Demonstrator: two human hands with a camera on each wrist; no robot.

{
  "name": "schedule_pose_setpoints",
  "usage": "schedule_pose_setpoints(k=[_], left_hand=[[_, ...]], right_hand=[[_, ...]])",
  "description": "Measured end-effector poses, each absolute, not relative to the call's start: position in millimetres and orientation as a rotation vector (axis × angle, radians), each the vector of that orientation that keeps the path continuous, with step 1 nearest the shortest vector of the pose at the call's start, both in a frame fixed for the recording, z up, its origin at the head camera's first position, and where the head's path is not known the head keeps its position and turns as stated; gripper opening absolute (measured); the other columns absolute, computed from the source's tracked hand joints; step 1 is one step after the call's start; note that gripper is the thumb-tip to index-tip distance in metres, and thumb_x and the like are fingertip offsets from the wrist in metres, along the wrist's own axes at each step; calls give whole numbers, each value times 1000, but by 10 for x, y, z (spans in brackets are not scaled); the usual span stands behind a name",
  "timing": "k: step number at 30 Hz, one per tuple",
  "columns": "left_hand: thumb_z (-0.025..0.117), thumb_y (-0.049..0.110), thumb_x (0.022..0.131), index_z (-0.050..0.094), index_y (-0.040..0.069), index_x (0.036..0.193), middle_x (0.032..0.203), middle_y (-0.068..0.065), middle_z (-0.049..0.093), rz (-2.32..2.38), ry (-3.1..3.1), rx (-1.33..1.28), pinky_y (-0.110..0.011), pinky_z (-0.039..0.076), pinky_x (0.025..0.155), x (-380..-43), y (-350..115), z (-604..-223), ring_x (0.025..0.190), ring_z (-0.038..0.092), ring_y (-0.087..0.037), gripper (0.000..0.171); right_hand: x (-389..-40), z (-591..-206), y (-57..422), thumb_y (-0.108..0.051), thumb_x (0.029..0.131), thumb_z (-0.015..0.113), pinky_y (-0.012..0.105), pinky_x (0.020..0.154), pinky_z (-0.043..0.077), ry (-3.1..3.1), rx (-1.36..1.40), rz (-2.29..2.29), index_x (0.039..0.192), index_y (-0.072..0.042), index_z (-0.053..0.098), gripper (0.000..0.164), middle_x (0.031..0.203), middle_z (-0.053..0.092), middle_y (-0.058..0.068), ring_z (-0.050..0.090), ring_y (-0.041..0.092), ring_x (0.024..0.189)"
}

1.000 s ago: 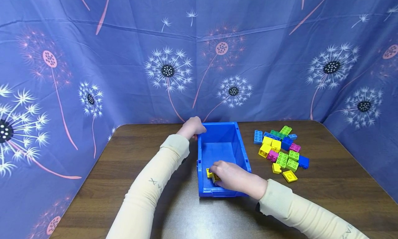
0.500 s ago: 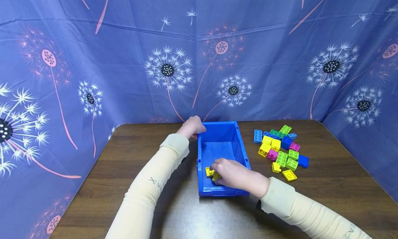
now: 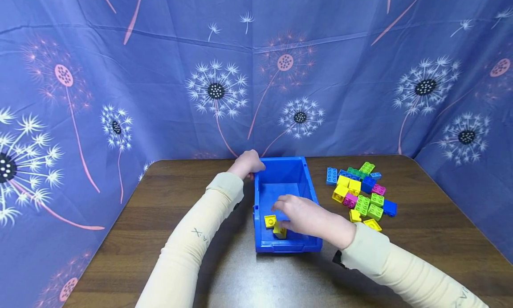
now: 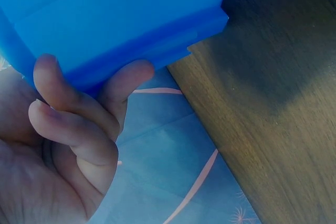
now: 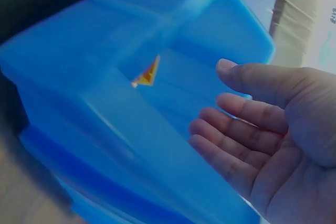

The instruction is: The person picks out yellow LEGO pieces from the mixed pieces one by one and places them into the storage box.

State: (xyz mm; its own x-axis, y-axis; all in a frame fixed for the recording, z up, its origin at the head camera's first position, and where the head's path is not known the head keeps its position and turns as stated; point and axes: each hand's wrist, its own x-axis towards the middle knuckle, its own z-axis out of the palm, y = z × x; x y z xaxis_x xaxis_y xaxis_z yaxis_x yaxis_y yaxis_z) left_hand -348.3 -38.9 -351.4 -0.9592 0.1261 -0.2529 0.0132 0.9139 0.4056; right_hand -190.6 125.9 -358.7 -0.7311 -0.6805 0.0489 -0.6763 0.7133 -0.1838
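A blue plastic bin [image 3: 280, 170] stands mid-table in the head view. My left hand [image 3: 247, 163] grips its far left corner; in the left wrist view, curled fingers [image 4: 139, 74] lie against the bin's edge. Two yellow toy bricks lie on the bin floor near its front: a flat square one [image 3: 270, 221] and a taller one [image 3: 279, 231] beside it. Over the bin's right side is my right hand [image 3: 302, 214], thumb and fingers spread and holding nothing. The right wrist view shows its bare palm [image 5: 299, 177] at the bin wall and a bit of yellow [image 5: 149, 74] inside.
Right of the bin lies a loose group of toy bricks: light green ones [image 3: 362, 205], yellow ones [image 3: 340, 193], blue ones [image 3: 390, 207] and magenta ones [image 3: 350, 200]. A flat yellow piece [image 3: 372, 224] is nearest the right sleeve. A patterned blue cloth [image 3: 160, 98] hangs behind the table.
My right hand has let go of the taller yellow brick on the bin floor, opened its fingers and lifted slightly to the right. My left hand stays on the bin.
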Motion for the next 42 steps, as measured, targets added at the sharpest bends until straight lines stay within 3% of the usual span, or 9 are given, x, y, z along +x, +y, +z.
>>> schedule_pose_setpoints(k=[9,18,32,42], left_hand=[[60,26,89,60,1,101,58,-8,61,584,2801,100,-24,45,40,-3484,-388,-3517,73,71,-27,28],[59,27,91,56,1,110,65,-10,62,620,2783,89,-32,56,62,-3476,-384,-3532,75,71,-28,32],[58,24,90,58,0,103,62,-9,61,616,2810,109,-24,47,42,-3470,-392,-3533,71,71,-27,27],[59,25,90,58,0,105,63,-9,61,618,2809,110,-22,45,41,-3467,-392,-3531,72,71,-27,29]], right_hand=[[-1910,-3413,1314,-24,77,78,34,78,56,2935,-1181,-313,113,-14,66,38,108,66,4,65,21,100],[-1889,-3271,1403,-27,77,78,32,73,56,3027,-1197,-274,113,-14,65,40,109,65,4,63,22,103],[-1851,-3140,1613,-24,75,80,40,78,55,3158,-1127,-248,116,-12,64,46,116,63,8,61,28,109],[-1835,-3124,1788,-20,73,81,36,71,57,3222,-1102,-265,115,-9,64,47,115,64,10,62,27,102]])
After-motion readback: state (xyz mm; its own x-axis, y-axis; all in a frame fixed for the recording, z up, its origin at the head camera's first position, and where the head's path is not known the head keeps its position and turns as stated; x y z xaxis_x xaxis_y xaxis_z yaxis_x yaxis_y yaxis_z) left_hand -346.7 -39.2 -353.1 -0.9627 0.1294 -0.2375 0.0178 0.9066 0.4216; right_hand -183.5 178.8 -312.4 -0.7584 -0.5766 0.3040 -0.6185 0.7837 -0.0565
